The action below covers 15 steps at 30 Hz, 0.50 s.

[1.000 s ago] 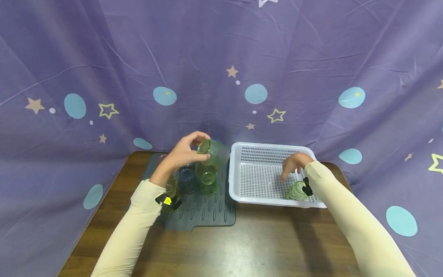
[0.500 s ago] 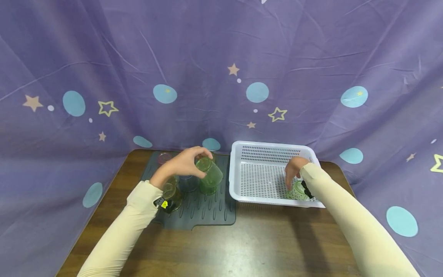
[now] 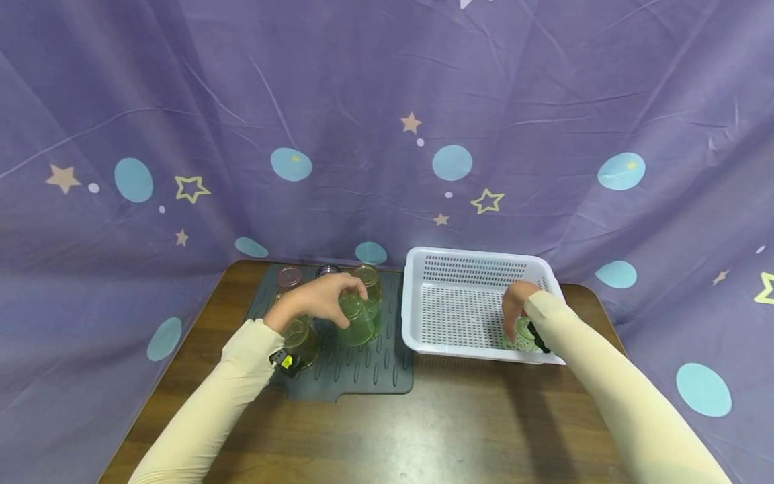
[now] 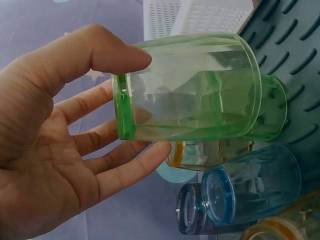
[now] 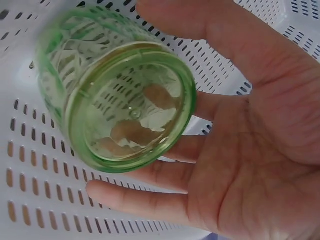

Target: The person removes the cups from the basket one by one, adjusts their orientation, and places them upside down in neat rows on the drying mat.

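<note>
My left hand [image 3: 320, 296] pinches a clear green drinking glass [image 4: 190, 90] near its base, thumb on one side and fingers on the other. The glass is upside down, rim toward the dark drying mat [image 3: 371, 376]; whether it touches the mat I cannot tell. Another green glass [image 4: 275, 107] stands just behind it. Inside the white basket [image 3: 408, 302], my right hand [image 3: 515, 306] is at a patterned green glass [image 5: 117, 95] that lies tilted, base toward the palm. Fairly straight fingers reach behind that glass, and the thumb lies beside it with a small gap.
Upside-down glasses share the mat: a pink one [image 3: 289, 277], an amber one [image 3: 367, 274], a blue one [image 4: 255, 185], and a yellowish one [image 3: 302, 343] near the left wrist. The basket stands right of the mat on a wooden table [image 3: 459, 423]. A purple curtain [image 3: 375, 81] hangs behind.
My left hand has lowered the green glass toward the mat and turned it from sideways to nearly upright, rim down. My right hand has moved down and slightly right to the basket's glass.
</note>
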Tool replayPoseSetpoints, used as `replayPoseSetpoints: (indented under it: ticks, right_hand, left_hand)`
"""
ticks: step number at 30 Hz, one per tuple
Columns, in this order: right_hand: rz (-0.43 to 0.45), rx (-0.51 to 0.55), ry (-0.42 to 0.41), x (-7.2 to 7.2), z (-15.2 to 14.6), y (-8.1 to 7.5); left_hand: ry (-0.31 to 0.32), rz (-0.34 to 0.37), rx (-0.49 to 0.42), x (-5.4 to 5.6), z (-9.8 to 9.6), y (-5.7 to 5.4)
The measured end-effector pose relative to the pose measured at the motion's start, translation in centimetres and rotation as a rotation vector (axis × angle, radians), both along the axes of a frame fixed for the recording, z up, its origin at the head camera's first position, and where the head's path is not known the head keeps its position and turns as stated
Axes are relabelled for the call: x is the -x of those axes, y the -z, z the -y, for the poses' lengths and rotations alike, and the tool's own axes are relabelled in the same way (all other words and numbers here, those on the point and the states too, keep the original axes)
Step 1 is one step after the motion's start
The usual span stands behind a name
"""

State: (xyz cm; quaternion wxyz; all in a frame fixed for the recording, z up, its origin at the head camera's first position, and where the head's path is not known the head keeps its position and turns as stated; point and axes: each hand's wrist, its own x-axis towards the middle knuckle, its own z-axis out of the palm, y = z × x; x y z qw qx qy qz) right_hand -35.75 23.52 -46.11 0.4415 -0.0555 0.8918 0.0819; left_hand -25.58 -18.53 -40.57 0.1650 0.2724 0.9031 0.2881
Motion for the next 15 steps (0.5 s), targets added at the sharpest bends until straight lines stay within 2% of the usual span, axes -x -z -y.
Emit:
replayPoseSetpoints:
  ticks: [7,11,15]
  right_hand:
    - [-0.08,0.012,0.036,-0.5,-0.51,0.49]
    - [-0.092,0.02,0.062,-0.56,-0.73,0.82]
    - [-0.065,-0.002,0.041,-0.44,-0.72,0.83]
  left_hand:
    - [0.01,-0.003,0.043,-0.24,0.08,-0.17]
    - [0.019,0.006,0.056,-0.42,0.28,-0.27]
    - [0.023,0.025,0.053,-0.56,0.55,-0.09]
